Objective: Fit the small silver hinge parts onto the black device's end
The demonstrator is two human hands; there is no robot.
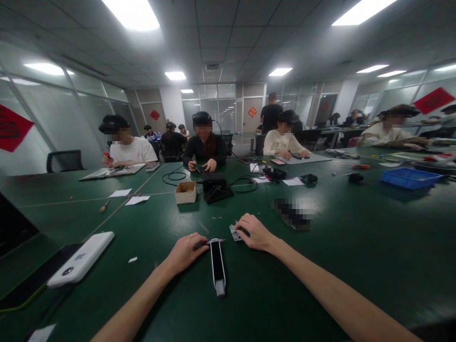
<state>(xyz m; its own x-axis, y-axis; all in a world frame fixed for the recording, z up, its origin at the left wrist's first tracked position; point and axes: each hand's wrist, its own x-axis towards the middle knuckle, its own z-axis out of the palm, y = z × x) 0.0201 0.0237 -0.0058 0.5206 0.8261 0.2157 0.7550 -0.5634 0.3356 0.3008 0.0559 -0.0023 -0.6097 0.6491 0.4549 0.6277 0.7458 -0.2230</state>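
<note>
In front of me lies a long narrow device with a white frame, a dark middle and a pale block at its near end. A thin rod crosses its far end. My left hand is closed, with thumb and fingertips pinched at the left side of that far end. To the right, my right hand bends over a small grey metal plate with holes, with its thumb and fingers closed on the plate's edge. The right fingers hide part of the plate.
A phone lies beyond my right arm. At left rest a white power bank and a dark tablet-like slab. Farther off are a small box, a black stand, cables, a blue tray and several seated people.
</note>
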